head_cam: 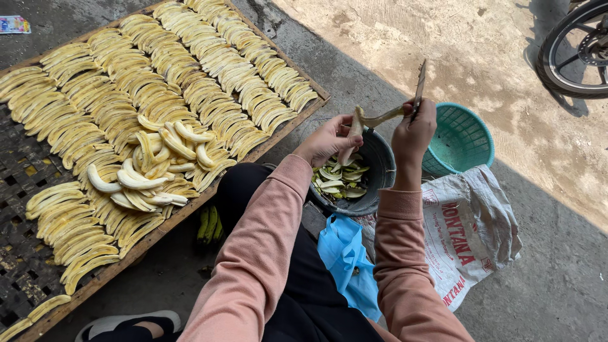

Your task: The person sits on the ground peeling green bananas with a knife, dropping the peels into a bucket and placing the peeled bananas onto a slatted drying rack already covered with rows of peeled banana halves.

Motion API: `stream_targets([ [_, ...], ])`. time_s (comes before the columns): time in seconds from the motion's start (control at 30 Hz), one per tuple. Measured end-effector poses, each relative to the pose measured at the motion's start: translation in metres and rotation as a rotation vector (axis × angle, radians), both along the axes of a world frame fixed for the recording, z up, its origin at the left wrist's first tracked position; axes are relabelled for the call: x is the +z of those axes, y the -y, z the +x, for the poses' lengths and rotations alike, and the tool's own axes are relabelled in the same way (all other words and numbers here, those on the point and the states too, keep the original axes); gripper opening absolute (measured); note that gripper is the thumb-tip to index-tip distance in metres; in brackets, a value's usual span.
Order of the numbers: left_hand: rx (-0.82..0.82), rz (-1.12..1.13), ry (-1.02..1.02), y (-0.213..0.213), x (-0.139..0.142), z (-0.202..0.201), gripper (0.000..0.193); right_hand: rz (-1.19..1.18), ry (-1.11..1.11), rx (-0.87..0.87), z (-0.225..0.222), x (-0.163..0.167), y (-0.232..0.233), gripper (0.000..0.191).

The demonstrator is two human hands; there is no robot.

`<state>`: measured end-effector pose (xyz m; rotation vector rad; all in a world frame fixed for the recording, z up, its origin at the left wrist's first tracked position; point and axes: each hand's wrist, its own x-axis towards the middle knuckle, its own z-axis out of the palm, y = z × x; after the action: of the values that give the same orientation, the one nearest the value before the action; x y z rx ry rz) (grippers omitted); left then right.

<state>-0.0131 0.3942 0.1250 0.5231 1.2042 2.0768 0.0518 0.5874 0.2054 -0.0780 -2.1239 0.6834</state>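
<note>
Rows of peeled pale-yellow bananas (158, 82) fill a flat woven bamboo drying rack w/ wooden frame (19, 177) far left; a loose heap of peeled ones (152, 168) sits on top, mid-rack. Small bunch of unpeeled green bananas (209, 224) lies on the concrete just below the rack edge. Left hand (326, 140), pink sleeve, fingers closed round a half-peeled banana (352, 136), held upright over a dark round basin w/ green peel scraps (380, 161). Crumpled blue plastic bag (348, 259) lies below the basin, btwn the forearms. Right hand (415, 130) clenched on a thin knife (419, 85), blade up, strip of peel hanging at it. Teal plastic basket (462, 139) just behind, by a white woven sack (468, 228). Motorbike wheel (573, 50) top right.
</note>
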Motion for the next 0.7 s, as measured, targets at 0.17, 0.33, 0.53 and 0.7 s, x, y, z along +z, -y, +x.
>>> stream_targets([
  [0.17, 0.119, 0.008, 0.090, 0.002, 0.006, -0.009, 0.051, -0.046, -0.011, -0.205, 0.014, -0.008, -0.032, 0.010],
  [0.33, 0.162, 0.221, 0.250, 0.002, 0.018, -0.008, 0.040, -0.726, 0.381, 0.258, 0.033, -0.020, 0.006, 0.034],
  [0.53, 0.173, 0.201, 0.099, -0.008, 0.017, 0.005, 0.039, -0.402, 0.275, 0.389, 0.023, -0.015, 0.064, 0.024],
  [0.7, 0.150, 0.175, 0.087, -0.007, 0.014, 0.002, 0.037, -0.120, 0.135, 0.239, 0.009, -0.006, 0.071, 0.014],
])
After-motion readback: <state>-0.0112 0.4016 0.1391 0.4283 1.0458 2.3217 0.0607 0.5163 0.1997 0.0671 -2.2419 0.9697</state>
